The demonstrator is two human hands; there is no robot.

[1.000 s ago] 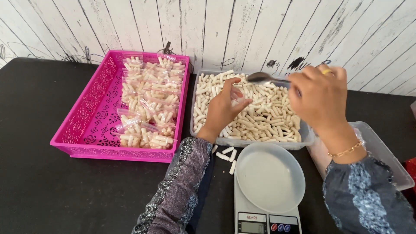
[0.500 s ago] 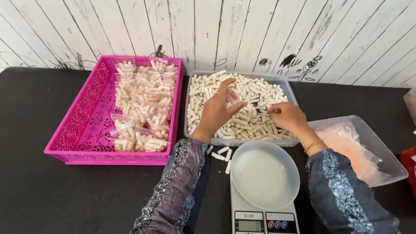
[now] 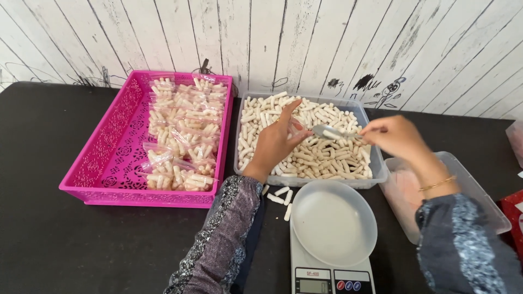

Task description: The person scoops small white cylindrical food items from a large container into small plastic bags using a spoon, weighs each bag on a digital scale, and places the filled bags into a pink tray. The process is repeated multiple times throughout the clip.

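My left hand (image 3: 275, 142) hovers over a clear tray (image 3: 377, 170) full of short white cylinder pieces (image 3: 321, 155). Its fingers pinch what looks like a small clear bag (image 3: 298, 129), faint against the pieces. My right hand (image 3: 395, 136) holds a metal spoon (image 3: 327, 132) by the handle. The spoon bowl carries a few pieces and sits right at the bag by my left fingers. Both hands are above the middle of the tray.
A pink lattice basket (image 3: 103, 174) at left holds several small bags of pieces (image 3: 182, 141). A scale (image 3: 327, 280) with a white dish (image 3: 333, 222) stands in front. Loose pieces (image 3: 280, 196) lie beside it. A clear tub (image 3: 479, 198) sits at right, a red object (image 3: 513, 213) beyond it.
My right hand dropped from above the tray's far right, dipped into the pieces, and now brings a loaded spoon leftward to my left hand, which stayed over the tray.
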